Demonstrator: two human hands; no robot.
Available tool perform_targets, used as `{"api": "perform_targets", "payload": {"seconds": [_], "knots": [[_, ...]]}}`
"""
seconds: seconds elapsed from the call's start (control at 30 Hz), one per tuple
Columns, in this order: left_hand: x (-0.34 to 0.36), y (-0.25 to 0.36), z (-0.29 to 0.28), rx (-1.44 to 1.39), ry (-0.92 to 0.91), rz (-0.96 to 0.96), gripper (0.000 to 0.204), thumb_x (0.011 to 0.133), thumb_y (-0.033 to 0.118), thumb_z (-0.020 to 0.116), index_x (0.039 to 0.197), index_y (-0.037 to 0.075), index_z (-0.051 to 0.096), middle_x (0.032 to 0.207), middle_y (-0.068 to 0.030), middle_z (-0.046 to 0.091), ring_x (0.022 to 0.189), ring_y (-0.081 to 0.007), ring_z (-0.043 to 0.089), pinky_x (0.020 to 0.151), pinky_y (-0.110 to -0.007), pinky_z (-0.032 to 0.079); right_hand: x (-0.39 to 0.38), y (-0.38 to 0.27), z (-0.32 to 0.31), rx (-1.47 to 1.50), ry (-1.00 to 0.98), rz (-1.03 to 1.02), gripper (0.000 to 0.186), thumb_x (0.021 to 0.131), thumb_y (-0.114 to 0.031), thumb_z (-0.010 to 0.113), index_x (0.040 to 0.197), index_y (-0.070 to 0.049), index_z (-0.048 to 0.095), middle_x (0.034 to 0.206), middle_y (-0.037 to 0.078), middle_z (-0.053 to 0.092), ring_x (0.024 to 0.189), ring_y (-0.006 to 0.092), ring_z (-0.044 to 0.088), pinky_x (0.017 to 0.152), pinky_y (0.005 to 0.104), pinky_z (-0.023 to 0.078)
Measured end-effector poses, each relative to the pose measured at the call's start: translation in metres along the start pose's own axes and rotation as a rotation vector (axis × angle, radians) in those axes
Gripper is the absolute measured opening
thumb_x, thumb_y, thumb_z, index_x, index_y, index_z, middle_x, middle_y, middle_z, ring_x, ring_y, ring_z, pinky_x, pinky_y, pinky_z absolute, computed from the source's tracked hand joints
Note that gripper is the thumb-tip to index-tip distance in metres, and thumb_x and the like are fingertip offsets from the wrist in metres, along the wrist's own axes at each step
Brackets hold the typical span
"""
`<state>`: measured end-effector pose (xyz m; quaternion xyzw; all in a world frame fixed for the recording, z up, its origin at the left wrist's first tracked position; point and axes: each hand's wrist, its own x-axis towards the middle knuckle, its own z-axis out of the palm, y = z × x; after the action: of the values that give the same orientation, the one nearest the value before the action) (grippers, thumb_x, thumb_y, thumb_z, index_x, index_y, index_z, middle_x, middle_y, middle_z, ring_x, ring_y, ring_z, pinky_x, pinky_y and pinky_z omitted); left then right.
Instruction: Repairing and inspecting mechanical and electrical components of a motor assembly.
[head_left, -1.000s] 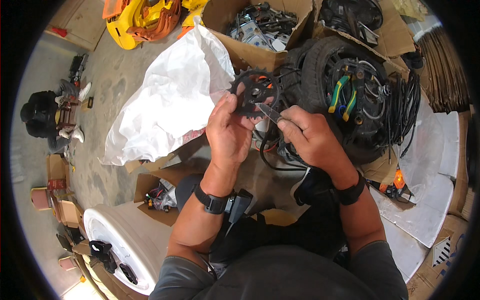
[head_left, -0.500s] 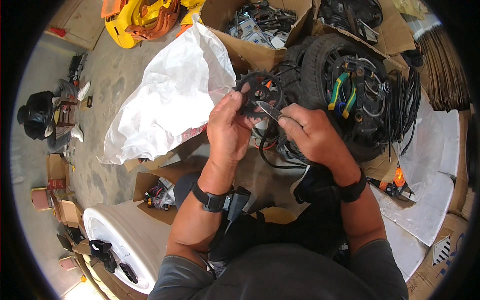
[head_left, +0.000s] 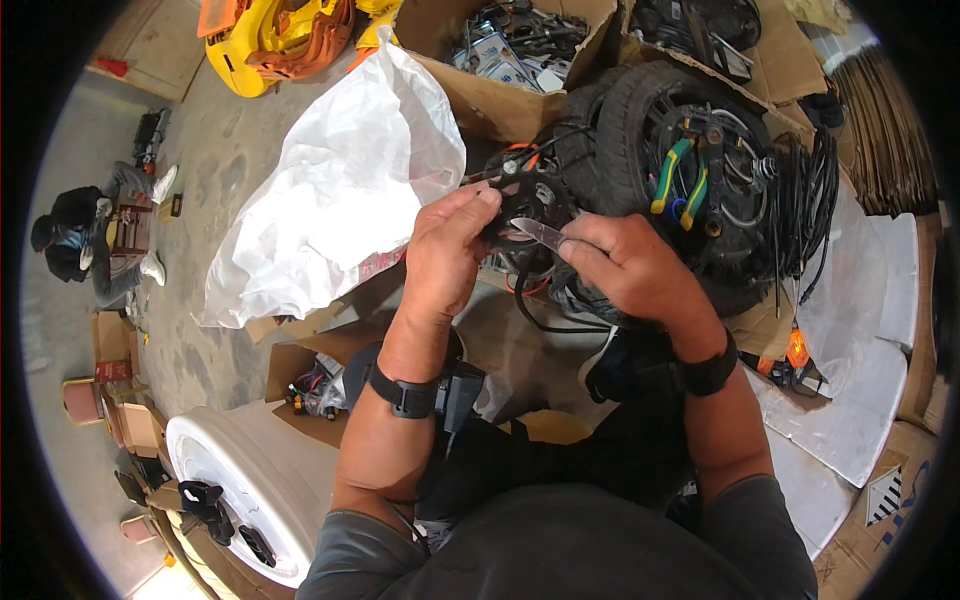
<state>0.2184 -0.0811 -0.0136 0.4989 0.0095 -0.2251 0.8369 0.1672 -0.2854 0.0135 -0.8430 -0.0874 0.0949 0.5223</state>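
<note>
Red printing (head_left: pixel 382 262): on white crumpled plastic sack (head_left: pixel 330 180)
Striped black-and-white diamond (head_left: pixel 884 498): on brown cardboard carton (head_left: pixel 850 545)
Left hand (head_left: pixel 448 235): fingers pinching black toothed metal disc (head_left: pixel 545 195), between sack and black rubber tyre (head_left: pixel 620 150)
Right hand (head_left: pixel 625 265): fingers pinching pointed silver knife (head_left: pixel 540 233), blade overlapping disc
</note>
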Motion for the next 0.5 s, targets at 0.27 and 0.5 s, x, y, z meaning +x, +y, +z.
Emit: {"api": "perform_targets", "payload": {"seconds": [0.27, 0.5], "knots": [[0.000, 0.006, 0.001, -0.013, 0.020, -0.089, 0.033, 0.096, 0.019, 0.051, 0.110, -0.010, 0.060, 0.098, -0.0146, 0.066, 0.084, -0.0258, 0.067, 0.077, -0.038, 0.056, -0.001, -0.004, -0.006, 0.125, -0.035, 0.080, 0.016, 0.089, -0.015, 0.061, 0.088, 0.000, 0.064, 0.065, 0.011, 0.059, 0.059, 0.0217, 0.059, 0.057, 0.0333, 0.044], [0.007, 0.004, -0.008, -0.136, -0.037, -0.039, 0.035, 0.095, 0.016, 0.051, 0.117, -0.010, 0.054, 0.109, -0.0178, 0.065, 0.090, -0.0275, 0.068, 0.079, -0.038, 0.059, 0.004, -0.003, -0.005, 0.301, 0.167, 0.170, 0.018, 0.089, -0.015, 0.064, 0.098, 0.001, 0.059, 0.077, 0.004, 0.062, 0.072, 0.0081, 0.057, 0.065, 0.0275, 0.046]]}}
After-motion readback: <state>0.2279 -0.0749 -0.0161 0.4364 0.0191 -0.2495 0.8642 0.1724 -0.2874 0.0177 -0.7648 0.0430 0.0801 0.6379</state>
